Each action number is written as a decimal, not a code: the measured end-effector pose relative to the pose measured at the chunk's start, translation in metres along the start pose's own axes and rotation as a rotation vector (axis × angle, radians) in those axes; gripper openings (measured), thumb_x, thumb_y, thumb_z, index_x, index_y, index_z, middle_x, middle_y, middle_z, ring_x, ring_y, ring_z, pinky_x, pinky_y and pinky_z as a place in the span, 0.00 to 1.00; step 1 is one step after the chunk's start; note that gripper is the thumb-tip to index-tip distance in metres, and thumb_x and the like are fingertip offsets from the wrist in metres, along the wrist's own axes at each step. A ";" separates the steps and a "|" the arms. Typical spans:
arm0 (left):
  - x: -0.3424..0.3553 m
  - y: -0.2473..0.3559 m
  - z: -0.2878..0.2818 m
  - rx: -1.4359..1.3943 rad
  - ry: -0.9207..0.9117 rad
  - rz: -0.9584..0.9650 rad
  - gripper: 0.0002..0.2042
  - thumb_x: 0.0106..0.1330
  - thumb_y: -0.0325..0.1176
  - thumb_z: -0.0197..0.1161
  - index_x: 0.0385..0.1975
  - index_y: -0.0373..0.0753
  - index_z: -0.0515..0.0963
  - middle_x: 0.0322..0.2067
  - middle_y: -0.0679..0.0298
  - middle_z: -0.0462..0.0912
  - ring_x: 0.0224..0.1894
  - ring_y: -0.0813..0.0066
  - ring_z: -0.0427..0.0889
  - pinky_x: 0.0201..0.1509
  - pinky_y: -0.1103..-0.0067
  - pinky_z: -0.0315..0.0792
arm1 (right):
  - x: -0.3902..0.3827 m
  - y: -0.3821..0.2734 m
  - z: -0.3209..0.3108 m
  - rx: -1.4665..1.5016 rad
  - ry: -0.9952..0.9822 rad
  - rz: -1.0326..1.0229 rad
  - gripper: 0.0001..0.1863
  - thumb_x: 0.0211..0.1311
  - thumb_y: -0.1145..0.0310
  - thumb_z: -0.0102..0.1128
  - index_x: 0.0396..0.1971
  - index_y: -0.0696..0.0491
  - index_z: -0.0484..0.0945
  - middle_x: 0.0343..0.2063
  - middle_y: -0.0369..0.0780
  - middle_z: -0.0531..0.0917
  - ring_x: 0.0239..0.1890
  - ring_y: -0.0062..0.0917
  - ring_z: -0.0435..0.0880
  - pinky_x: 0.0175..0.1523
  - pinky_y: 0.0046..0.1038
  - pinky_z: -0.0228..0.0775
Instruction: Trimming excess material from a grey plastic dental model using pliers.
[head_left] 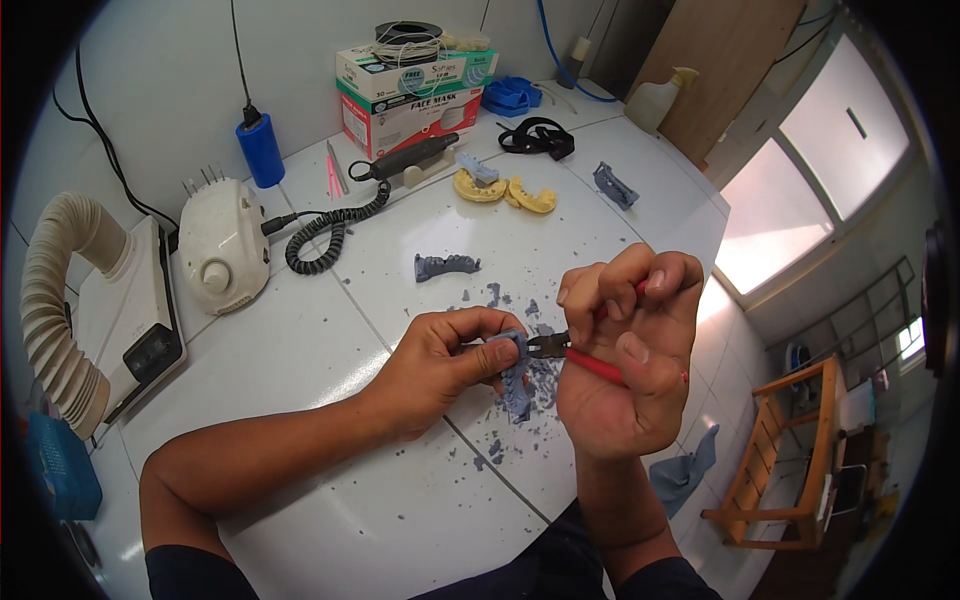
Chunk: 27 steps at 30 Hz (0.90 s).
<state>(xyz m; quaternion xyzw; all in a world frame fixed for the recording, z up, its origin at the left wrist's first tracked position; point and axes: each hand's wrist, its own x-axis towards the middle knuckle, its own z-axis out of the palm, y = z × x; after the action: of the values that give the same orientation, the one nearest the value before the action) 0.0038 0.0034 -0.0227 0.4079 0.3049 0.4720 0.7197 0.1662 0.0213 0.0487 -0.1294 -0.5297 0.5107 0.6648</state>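
My left hand [438,362] pinches a grey-blue dental model piece [516,396] between thumb and fingers, just above the white tiled table. In my right hand [635,400], palm turned up, are cutting pliers [597,366] with red handles, the fingers curled round them. The dark jaws of the pliers meet the upper right edge of the piece; whether they bite into it I cannot tell. Grey crumbs and chips [545,385] lie scattered beneath both hands. Beyond my left hand, a second grey dental model [447,265] rests on the table.
Farther back are yellow dental models [480,186], another grey model [615,186], a black strap [537,136] and a dark handpiece [415,156] with a coiled cord. A white control unit [225,250] and a ribbed suction hose [55,300] stand at left. Stacked boxes [410,115] sit against the wall.
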 end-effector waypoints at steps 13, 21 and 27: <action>-0.001 0.001 0.003 0.043 -0.011 0.001 0.15 0.72 0.35 0.68 0.50 0.30 0.80 0.40 0.64 0.85 0.42 0.79 0.82 0.52 0.78 0.78 | -0.002 0.000 0.001 -0.035 0.015 -0.078 0.19 0.45 0.73 0.52 0.38 0.50 0.57 0.29 0.38 0.62 0.27 0.21 0.58 0.39 0.29 0.55; -0.001 0.007 0.001 0.144 -0.056 -0.046 0.14 0.72 0.34 0.68 0.51 0.31 0.80 0.40 0.66 0.85 0.43 0.82 0.81 0.51 0.81 0.77 | 0.003 -0.001 -0.009 -0.041 0.036 -0.023 0.16 0.48 0.72 0.50 0.37 0.49 0.58 0.24 0.35 0.60 0.19 0.18 0.55 0.38 0.29 0.56; 0.000 0.009 0.003 0.193 -0.104 -0.069 0.14 0.72 0.33 0.67 0.52 0.33 0.79 0.42 0.66 0.84 0.44 0.82 0.81 0.51 0.81 0.76 | 0.012 -0.001 -0.023 0.162 0.166 0.158 0.11 0.49 0.75 0.46 0.34 0.50 0.59 0.23 0.35 0.61 0.18 0.19 0.54 0.35 0.28 0.56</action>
<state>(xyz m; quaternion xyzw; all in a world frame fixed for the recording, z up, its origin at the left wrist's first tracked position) 0.0026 0.0045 -0.0133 0.4882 0.3252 0.3936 0.7078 0.1854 0.0391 0.0468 -0.1587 -0.4181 0.5901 0.6722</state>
